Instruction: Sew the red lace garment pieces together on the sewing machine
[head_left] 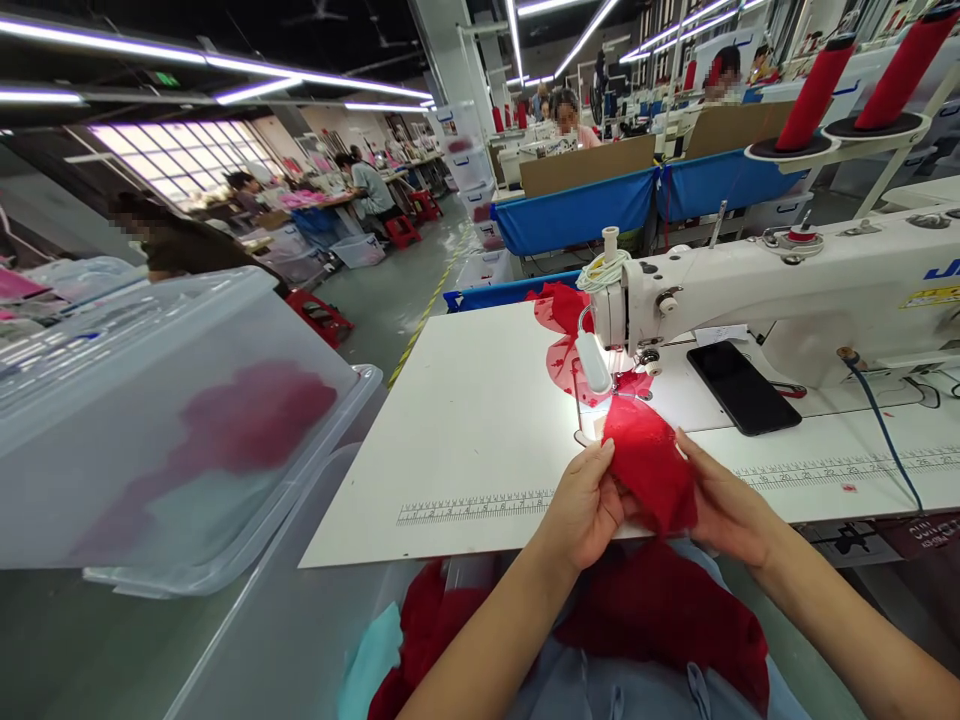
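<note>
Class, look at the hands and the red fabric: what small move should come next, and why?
Probably ease the red fabric slightly forward: its far end reaches the lit spot below the sewing machine's head, and the left hand and right hand hold its nearer part from either side.

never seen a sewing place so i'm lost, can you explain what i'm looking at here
This is one picture, from a camera worn on a person's head, looking forward and down. No robot here: the left hand and right hand are the wearer's own bare hands. They hold a piece of red cloth just in front of the needle area of a white sewing machine. On the white table lies a black phone, and a ruler scale runs along its near edge. Red thread cones stand at upper right.
</note>
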